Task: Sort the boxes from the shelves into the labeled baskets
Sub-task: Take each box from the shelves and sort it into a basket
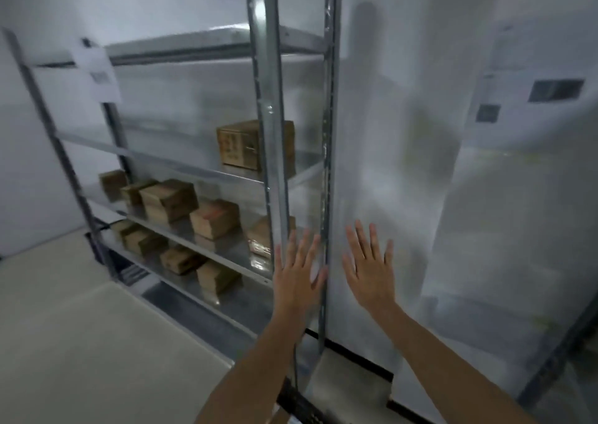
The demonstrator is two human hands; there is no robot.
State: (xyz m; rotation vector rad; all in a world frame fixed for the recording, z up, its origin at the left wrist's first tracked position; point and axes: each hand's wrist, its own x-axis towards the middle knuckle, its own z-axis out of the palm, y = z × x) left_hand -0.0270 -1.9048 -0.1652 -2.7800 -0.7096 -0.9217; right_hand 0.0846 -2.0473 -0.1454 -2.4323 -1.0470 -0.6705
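A metal shelving unit (pixel 268 106) stands against a white wall (pixel 388 132), its middle and lower tiers stocked with brown cardboard boxes (pixel 168 200), one larger box (pixel 241 145) alone on a higher tier. No labeled baskets appear in view, so how much sorting is done cannot be judged; many boxes remain shelved. In front, the left hand (pixel 299 273) and right hand (pixel 369 265) are raised side by side near the end posts, fingers spread flat and grasping nothing. A blurred paper sign (pixel 97 74) hangs at the far post.
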